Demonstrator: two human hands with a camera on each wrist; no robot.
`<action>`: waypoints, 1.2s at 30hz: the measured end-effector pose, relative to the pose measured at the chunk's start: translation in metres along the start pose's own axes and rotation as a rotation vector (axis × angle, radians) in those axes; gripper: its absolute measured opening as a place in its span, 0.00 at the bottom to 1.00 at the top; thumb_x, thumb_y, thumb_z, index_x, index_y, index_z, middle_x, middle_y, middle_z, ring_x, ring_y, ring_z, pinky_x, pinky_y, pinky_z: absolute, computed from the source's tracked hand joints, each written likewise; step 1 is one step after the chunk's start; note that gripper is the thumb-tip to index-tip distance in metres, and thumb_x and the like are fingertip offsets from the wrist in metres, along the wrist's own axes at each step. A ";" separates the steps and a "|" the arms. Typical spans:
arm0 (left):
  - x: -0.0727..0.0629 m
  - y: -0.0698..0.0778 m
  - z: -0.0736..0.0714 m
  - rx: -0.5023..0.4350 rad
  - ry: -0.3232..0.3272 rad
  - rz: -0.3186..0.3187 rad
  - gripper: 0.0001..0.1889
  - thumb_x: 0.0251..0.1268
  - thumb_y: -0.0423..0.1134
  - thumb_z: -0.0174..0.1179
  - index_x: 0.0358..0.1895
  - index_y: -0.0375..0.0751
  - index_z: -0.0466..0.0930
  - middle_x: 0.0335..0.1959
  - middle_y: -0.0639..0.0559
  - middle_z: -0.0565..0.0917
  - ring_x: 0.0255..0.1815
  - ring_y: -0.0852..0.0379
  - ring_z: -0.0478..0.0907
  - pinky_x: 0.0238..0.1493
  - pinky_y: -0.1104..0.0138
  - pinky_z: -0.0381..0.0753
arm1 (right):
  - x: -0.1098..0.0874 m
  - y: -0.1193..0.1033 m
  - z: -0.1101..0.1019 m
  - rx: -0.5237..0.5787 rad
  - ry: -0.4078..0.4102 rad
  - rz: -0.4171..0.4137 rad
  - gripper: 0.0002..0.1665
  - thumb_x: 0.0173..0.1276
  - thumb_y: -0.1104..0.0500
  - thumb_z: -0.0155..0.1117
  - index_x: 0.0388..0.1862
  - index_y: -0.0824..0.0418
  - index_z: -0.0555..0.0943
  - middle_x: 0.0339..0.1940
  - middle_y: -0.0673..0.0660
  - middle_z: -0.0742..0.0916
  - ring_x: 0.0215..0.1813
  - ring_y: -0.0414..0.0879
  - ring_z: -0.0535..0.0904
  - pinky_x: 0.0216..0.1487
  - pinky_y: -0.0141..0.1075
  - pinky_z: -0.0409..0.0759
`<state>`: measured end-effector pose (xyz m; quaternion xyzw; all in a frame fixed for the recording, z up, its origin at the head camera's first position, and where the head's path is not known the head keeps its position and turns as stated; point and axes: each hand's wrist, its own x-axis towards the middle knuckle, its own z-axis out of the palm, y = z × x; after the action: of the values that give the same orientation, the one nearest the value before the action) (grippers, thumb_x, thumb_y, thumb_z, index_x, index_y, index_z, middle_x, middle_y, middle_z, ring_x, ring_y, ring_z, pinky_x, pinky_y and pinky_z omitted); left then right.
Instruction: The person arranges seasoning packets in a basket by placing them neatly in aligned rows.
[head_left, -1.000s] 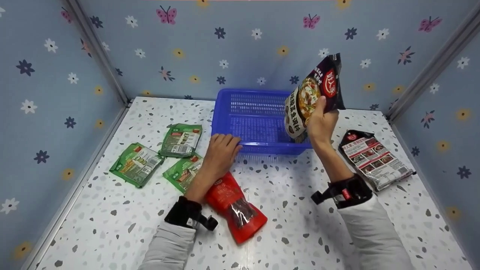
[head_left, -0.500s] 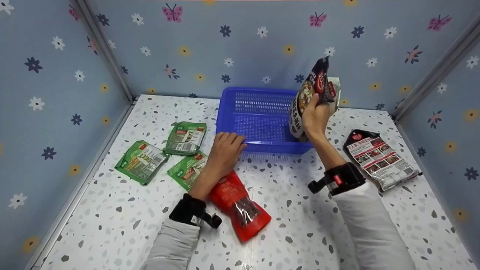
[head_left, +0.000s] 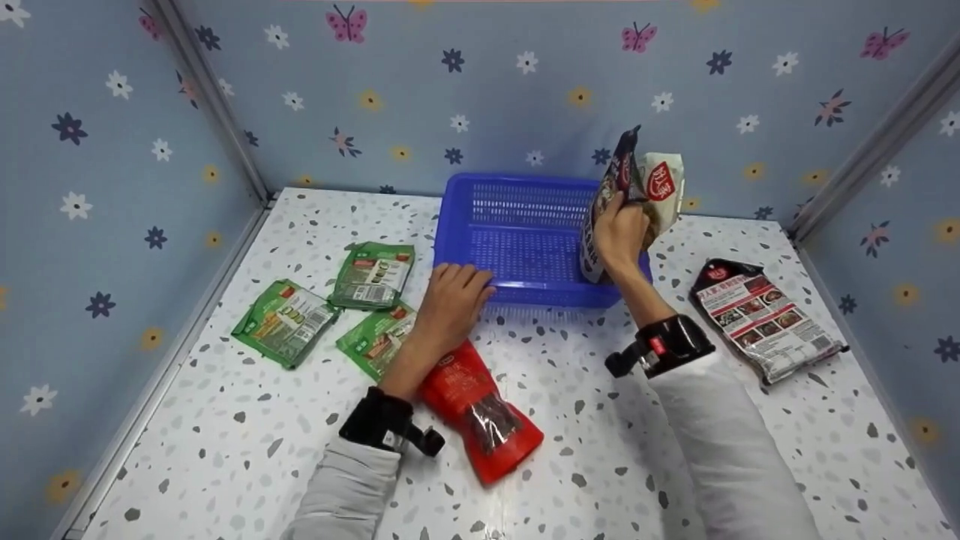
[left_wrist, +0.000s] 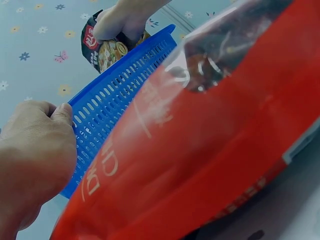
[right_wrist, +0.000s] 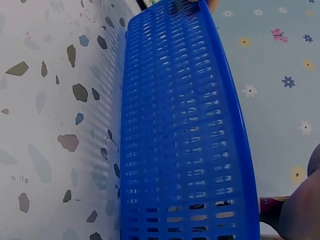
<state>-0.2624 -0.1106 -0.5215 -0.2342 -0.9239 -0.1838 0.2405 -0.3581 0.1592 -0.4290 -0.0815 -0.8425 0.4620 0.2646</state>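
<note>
At the blue basket (head_left: 517,247), the right hand (head_left: 621,231) pinches black-topped and cream red-badged packets (head_left: 665,176), the left hand (head_left: 451,306) its rim (head_left: 551,285).

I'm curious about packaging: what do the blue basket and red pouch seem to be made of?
The blue basket looks like molded plastic, smooth and slightly glossy: its wall has regular slots. The red pouch seems to be flexible plastic film, perhaps laminated, with a satin sheen; its clear window shows creases and highlights.
</note>
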 end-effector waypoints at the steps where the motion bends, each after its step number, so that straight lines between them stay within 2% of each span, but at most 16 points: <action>1: 0.000 0.000 0.000 0.004 0.007 0.005 0.16 0.90 0.47 0.58 0.65 0.43 0.86 0.55 0.45 0.91 0.58 0.44 0.85 0.70 0.49 0.77 | 0.001 0.001 0.001 0.003 -0.007 -0.003 0.27 0.94 0.56 0.46 0.71 0.77 0.80 0.59 0.82 0.89 0.69 0.76 0.86 0.74 0.64 0.81; 5: 0.001 0.002 0.001 0.031 0.021 0.023 0.14 0.89 0.46 0.60 0.64 0.44 0.86 0.54 0.46 0.90 0.56 0.45 0.85 0.69 0.50 0.77 | 0.002 0.006 0.003 -0.001 -0.019 -0.007 0.26 0.94 0.58 0.46 0.75 0.75 0.77 0.57 0.81 0.90 0.67 0.77 0.86 0.72 0.65 0.81; 9: 0.001 0.003 0.000 0.029 0.004 0.019 0.15 0.90 0.47 0.58 0.65 0.44 0.85 0.55 0.47 0.90 0.56 0.46 0.84 0.70 0.50 0.77 | 0.003 0.009 0.005 -0.020 -0.028 -0.006 0.25 0.94 0.58 0.47 0.68 0.76 0.81 0.53 0.80 0.91 0.66 0.77 0.87 0.69 0.66 0.82; 13: -0.001 0.003 0.001 0.033 -0.005 0.019 0.18 0.93 0.50 0.52 0.66 0.45 0.85 0.56 0.47 0.90 0.57 0.46 0.84 0.70 0.50 0.77 | 0.003 0.013 0.009 -0.027 -0.040 -0.001 0.24 0.94 0.58 0.47 0.66 0.77 0.83 0.53 0.81 0.91 0.66 0.77 0.87 0.70 0.66 0.83; 17: -0.003 0.003 0.001 0.031 0.005 0.024 0.19 0.94 0.51 0.51 0.66 0.44 0.86 0.55 0.47 0.90 0.58 0.46 0.85 0.70 0.51 0.77 | 0.002 0.016 0.012 -0.036 -0.050 -0.032 0.25 0.94 0.59 0.48 0.71 0.77 0.81 0.54 0.82 0.91 0.66 0.77 0.87 0.69 0.66 0.83; 24: -0.001 0.002 0.000 0.006 0.001 0.014 0.16 0.91 0.47 0.56 0.66 0.43 0.86 0.56 0.45 0.90 0.57 0.45 0.84 0.70 0.49 0.77 | 0.004 0.017 0.012 -0.056 -0.073 -0.082 0.27 0.94 0.58 0.47 0.76 0.74 0.79 0.59 0.81 0.90 0.69 0.77 0.85 0.73 0.67 0.82; 36: -0.003 0.000 0.001 0.042 0.042 0.026 0.16 0.92 0.47 0.56 0.64 0.42 0.86 0.55 0.46 0.91 0.57 0.44 0.85 0.68 0.50 0.78 | 0.005 0.016 0.013 -0.047 -0.077 0.002 0.26 0.92 0.56 0.50 0.64 0.77 0.84 0.58 0.84 0.89 0.69 0.78 0.86 0.70 0.68 0.83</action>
<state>-0.2602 -0.1111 -0.5238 -0.2374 -0.9191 -0.1661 0.2669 -0.3708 0.1604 -0.4461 -0.0708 -0.8627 0.4450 0.2296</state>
